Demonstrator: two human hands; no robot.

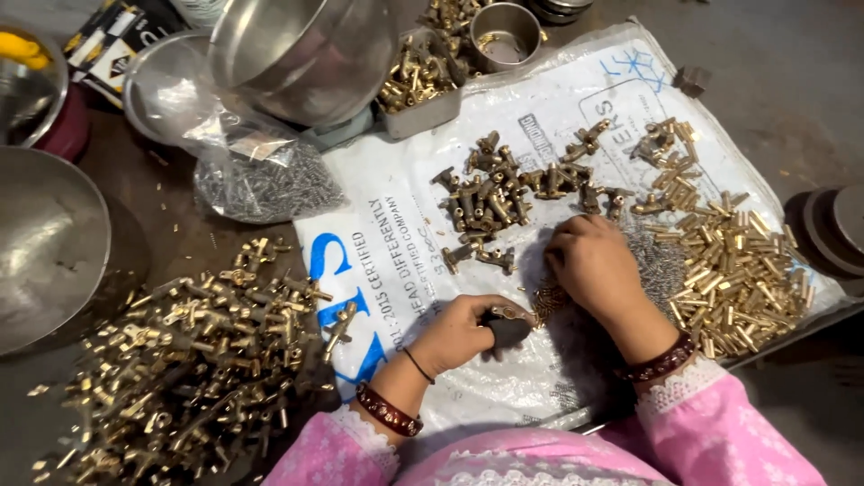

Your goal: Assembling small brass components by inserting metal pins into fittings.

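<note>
The left hand (pixel 463 331) is clamped on a dark-handled tool (pixel 506 329), its long axis pointing right toward a small brass fitting (pixel 545 299) just below the right hand (pixel 594 265), whose curled fingers seem closed on it. The fitting looks stiff, heavy for its size and slippery; best pinched across its body
</note>
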